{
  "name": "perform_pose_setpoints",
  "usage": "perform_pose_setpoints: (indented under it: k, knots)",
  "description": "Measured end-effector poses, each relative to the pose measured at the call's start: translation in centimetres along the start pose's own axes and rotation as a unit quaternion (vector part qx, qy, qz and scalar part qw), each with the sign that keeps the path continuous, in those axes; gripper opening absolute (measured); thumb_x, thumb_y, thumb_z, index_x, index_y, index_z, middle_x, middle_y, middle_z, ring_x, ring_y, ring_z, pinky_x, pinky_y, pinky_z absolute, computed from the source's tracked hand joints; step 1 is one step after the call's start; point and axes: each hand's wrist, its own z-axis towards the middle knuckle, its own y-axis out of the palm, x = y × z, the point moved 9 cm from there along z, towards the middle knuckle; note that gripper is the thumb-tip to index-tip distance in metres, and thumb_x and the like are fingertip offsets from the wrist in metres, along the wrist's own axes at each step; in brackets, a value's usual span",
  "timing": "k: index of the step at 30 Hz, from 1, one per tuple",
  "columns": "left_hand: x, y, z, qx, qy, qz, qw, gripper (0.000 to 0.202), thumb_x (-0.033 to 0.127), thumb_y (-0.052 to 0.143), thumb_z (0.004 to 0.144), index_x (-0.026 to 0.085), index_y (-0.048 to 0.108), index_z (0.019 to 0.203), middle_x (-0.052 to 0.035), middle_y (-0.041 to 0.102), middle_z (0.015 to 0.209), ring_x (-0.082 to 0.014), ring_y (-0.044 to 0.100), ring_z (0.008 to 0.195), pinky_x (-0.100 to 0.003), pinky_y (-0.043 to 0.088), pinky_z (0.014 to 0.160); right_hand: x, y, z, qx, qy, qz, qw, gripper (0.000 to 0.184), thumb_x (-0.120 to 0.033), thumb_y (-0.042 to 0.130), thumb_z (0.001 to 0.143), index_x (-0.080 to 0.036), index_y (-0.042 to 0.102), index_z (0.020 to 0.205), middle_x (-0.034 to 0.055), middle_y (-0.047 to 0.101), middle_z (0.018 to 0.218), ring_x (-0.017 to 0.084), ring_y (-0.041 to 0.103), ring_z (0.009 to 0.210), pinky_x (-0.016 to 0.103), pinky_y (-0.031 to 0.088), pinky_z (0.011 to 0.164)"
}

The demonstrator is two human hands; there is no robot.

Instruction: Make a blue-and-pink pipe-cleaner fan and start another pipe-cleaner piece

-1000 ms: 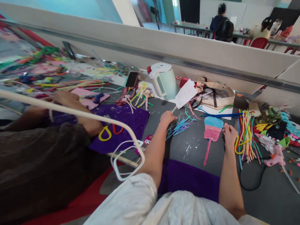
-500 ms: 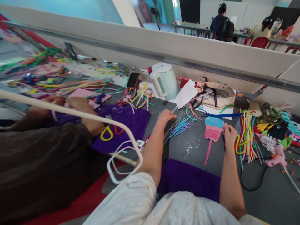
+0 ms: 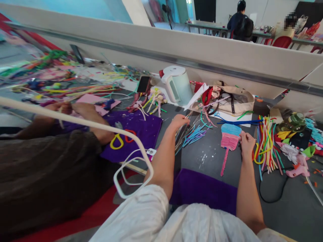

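A flat blue and pink piece (image 3: 230, 137), apparently made of pipe cleaners, lies on the grey table with a narrow pink handle pointing towards me. My right hand (image 3: 247, 143) is closed at its right edge, thumb and finger pinching it there. Farther left, my left hand (image 3: 179, 122) is closed beside a bundle of thin grey wires (image 3: 185, 132). Whatever is between its fingers is too small to make out. Short blue and purple pipe cleaners (image 3: 195, 135) lie just right of that hand. A white paper sheet (image 3: 197, 96) stands tilted beyond it.
A pale kettle (image 3: 180, 87) and a beige bag (image 3: 239, 102) stand at the back. Right of my right hand are colourful pipe cleaners (image 3: 268, 144), a glass jar (image 3: 294, 122) and a pink glue gun (image 3: 299, 169). At left, a co-worker's arms rest near yellow-handled scissors (image 3: 116, 142).
The white paper has tipped from facing me to nearly edge-on, uncovering more red behind it. My left hand has shifted slightly; my right hand stays at the blue and pink piece.
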Motion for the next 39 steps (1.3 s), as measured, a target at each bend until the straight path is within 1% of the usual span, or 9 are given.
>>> perform_pose_setpoints:
  k: [5, 8, 12, 19, 24, 28, 34, 36, 39]
  knots:
    - [1.7, -1.3, -1.2, -0.026, 0.030, -0.232, 0.972, 0.036, 0.033, 0.072, 0.059, 0.012, 0.072, 0.088, -0.0002, 0.062, 0.063, -0.0067, 0.035, 0.046, -0.021, 0.020, 0.044, 0.3, -0.1, 0.2, 0.005, 0.005, 0.001, 1.000, 0.046, -0.058, 0.060, 0.080, -0.014, 0.067, 0.074, -0.0005, 0.058, 0.053, 0.010, 0.040, 0.043, 0.025, 0.029, 0.042]
    - [2.5, -2.0, -1.7, -0.042, 0.035, -0.315, 0.948, 0.034, 0.035, 0.077, 0.058, 0.011, 0.071, 0.082, -0.0026, 0.063, 0.066, -0.0055, 0.035, 0.047, -0.019, 0.016, 0.043, 0.4, -0.1, 0.2, 0.008, 0.000, -0.002, 1.000, 0.047, -0.060, 0.061, 0.080, -0.014, 0.067, 0.074, -0.0002, 0.058, 0.053, 0.010, 0.041, 0.043, 0.025, 0.031, 0.042]
    - [3.2, -3.8, -2.1, 0.002, 0.063, -0.408, 0.911, 0.032, 0.035, 0.078, 0.060, 0.012, 0.067, 0.080, -0.0063, 0.068, 0.073, -0.0049, 0.034, 0.048, -0.017, 0.017, 0.042, 0.3, -0.2, 0.2, 0.011, -0.004, -0.008, 1.000, 0.048, -0.061, 0.062, 0.079, -0.014, 0.068, 0.073, 0.0006, 0.060, 0.054, 0.011, 0.042, 0.044, 0.026, 0.034, 0.044]
    - [4.2, -7.0, -3.3, 0.048, 0.103, -0.443, 0.889, 0.024, 0.035, 0.074, 0.070, 0.014, 0.063, 0.073, -0.0081, 0.072, 0.079, -0.0062, 0.042, 0.053, -0.015, 0.025, 0.042, 0.4, 0.2, 0.3, -0.009, -0.013, -0.005, 1.000, 0.046, -0.059, 0.063, 0.079, -0.014, 0.067, 0.071, -0.0007, 0.057, 0.052, 0.010, 0.041, 0.043, 0.025, 0.030, 0.043]
    - [5.2, -9.4, -4.1, 0.107, 0.146, -0.457, 0.871, 0.027, 0.040, 0.068, 0.080, 0.016, 0.058, 0.071, -0.0064, 0.072, 0.082, -0.0112, 0.063, 0.072, -0.017, 0.039, 0.052, 0.8, 0.3, 0.4, -0.018, -0.015, -0.023, 0.999, 0.046, -0.059, 0.062, 0.079, -0.014, 0.067, 0.071, 0.0002, 0.058, 0.054, 0.011, 0.042, 0.045, 0.025, 0.032, 0.044]
    - [4.1, -8.8, -3.6, 0.144, 0.151, -0.493, 0.844, 0.030, 0.046, 0.067, 0.082, 0.018, 0.058, 0.080, -0.0059, 0.071, 0.088, -0.0148, 0.067, 0.086, -0.023, 0.050, 0.069, 0.9, 0.5, 0.5, -0.027, -0.017, -0.034, 0.999, 0.047, -0.060, 0.062, 0.079, -0.014, 0.067, 0.070, 0.0015, 0.059, 0.054, 0.012, 0.044, 0.047, 0.025, 0.034, 0.045]
    - [2.1, -5.8, -2.6, 0.160, 0.156, -0.520, 0.824, 0.031, 0.045, 0.073, 0.078, 0.019, 0.061, 0.090, 0.0017, 0.058, 0.071, -0.0105, 0.061, 0.070, -0.025, 0.053, 0.070, 1.0, 0.9, 0.5, -0.041, -0.007, -0.032, 0.999, 0.048, -0.061, 0.061, 0.078, -0.014, 0.067, 0.071, 0.0030, 0.061, 0.056, 0.012, 0.046, 0.048, 0.025, 0.036, 0.046]
    - [2.2, -6.0, -2.7, 0.182, 0.161, -0.524, 0.816, 0.030, 0.046, 0.073, 0.079, 0.018, 0.062, 0.085, 0.0027, 0.054, 0.067, -0.0094, 0.058, 0.064, -0.024, 0.053, 0.067, 1.1, 1.0, 0.6, -0.045, -0.006, -0.031, 0.998, 0.048, -0.061, 0.062, 0.078, -0.014, 0.067, 0.071, 0.0030, 0.061, 0.056, 0.012, 0.046, 0.049, 0.025, 0.036, 0.046]
    - [3.3, -7.9, -3.5, 0.230, 0.186, -0.546, 0.784, 0.031, 0.048, 0.071, 0.081, 0.019, 0.060, 0.079, 0.0030, 0.053, 0.065, -0.0088, 0.055, 0.059, -0.023, 0.054, 0.064, 1.1, 1.2, 0.6, -0.049, -0.009, -0.031, 0.998, 0.048, -0.061, 0.062, 0.078, -0.014, 0.067, 0.070, 0.0029, 0.061, 0.056, 0.013, 0.046, 0.049, 0.026, 0.036, 0.047]
